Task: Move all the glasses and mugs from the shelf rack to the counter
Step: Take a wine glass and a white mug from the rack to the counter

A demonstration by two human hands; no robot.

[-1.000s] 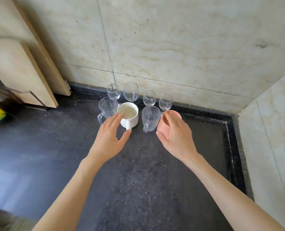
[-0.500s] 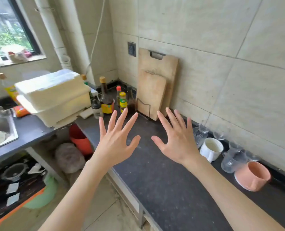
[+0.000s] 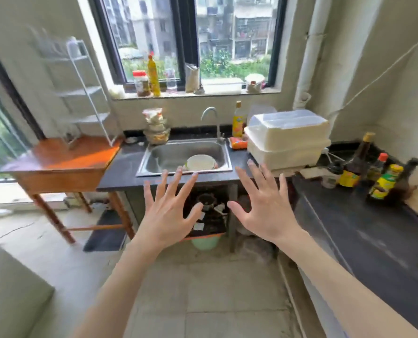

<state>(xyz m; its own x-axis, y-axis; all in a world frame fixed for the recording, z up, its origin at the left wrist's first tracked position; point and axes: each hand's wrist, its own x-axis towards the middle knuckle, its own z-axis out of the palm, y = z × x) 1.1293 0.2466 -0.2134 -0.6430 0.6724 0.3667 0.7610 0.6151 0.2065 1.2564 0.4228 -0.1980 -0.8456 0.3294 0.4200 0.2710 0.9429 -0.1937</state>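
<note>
Since I turned away from the far-right corner where the mugs and glasses were set down, they've dropped out of view; the dark counter point(image 3: 364, 242) runs along my right. Shelf rack point(image 3: 81, 93) now sits far left on the wooden table point(image 3: 63, 159), blurred, tiers look bare, so probably done. Left hand point(image 3: 168, 211) and right hand point(image 3: 266, 211) both spread wide, empty.
</note>
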